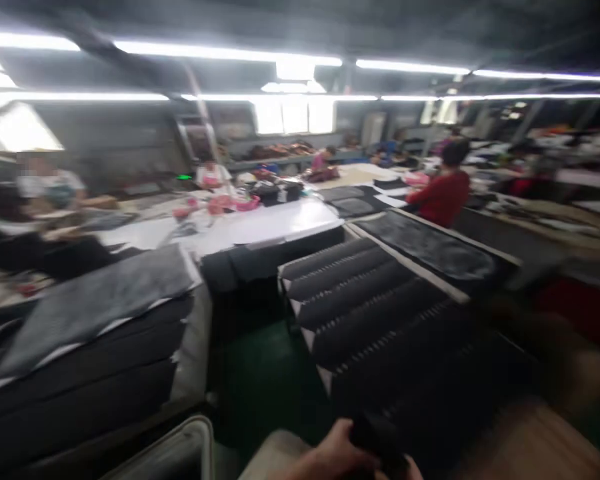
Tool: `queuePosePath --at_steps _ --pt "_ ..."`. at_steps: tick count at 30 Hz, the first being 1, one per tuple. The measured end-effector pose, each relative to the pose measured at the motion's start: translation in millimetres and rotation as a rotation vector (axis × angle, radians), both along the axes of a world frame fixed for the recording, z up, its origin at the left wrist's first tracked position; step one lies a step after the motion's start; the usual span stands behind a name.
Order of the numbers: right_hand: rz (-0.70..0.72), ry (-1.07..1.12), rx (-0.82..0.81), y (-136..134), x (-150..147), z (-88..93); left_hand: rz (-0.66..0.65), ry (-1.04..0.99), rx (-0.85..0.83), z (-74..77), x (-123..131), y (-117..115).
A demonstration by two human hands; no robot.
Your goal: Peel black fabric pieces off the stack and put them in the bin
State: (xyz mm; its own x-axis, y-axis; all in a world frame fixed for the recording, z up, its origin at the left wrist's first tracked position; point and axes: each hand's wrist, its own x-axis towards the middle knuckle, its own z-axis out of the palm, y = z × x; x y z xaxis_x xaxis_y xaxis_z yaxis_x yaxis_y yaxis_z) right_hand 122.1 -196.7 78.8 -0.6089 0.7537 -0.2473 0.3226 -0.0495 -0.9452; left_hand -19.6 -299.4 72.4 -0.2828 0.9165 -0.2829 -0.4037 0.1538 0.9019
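At the bottom centre, my left hand is closed on a dark, soft-looking piece, which looks like black fabric. A bit of skin shows at the bottom edge on the other side of this piece; I cannot tell which hand it belongs to. Just beyond lies a table covered with overlapping black fabric panels that have pale corners and light stitch-like marks along their edges. A tan shape at the lower right is smeared by motion, so my right hand cannot be made out clearly.
Another table with dark fabric and a grey sheet stands on the left. Between the tables runs a green floor. A framed dark panel lies beyond, near a person in red. Other people sit around a white table.
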Motion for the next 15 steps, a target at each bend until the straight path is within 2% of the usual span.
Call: queuePosePath --at_steps 2,5,9,15 --pt "-0.148 -0.022 -0.060 -10 35 -11.0 -0.103 -0.078 -0.084 -11.4 29 11" --pt "-0.301 -0.013 -0.123 -23 61 -25.8 -0.160 -0.151 -0.185 -21.7 45 16" --pt "-0.431 -0.013 -0.146 -33 70 -34.5 -0.189 -0.198 -0.260 -20.5 49 17" --pt "-0.520 -0.024 -0.128 -39 75 -29.3 -0.157 -0.182 -0.316 -17.9 59 18"
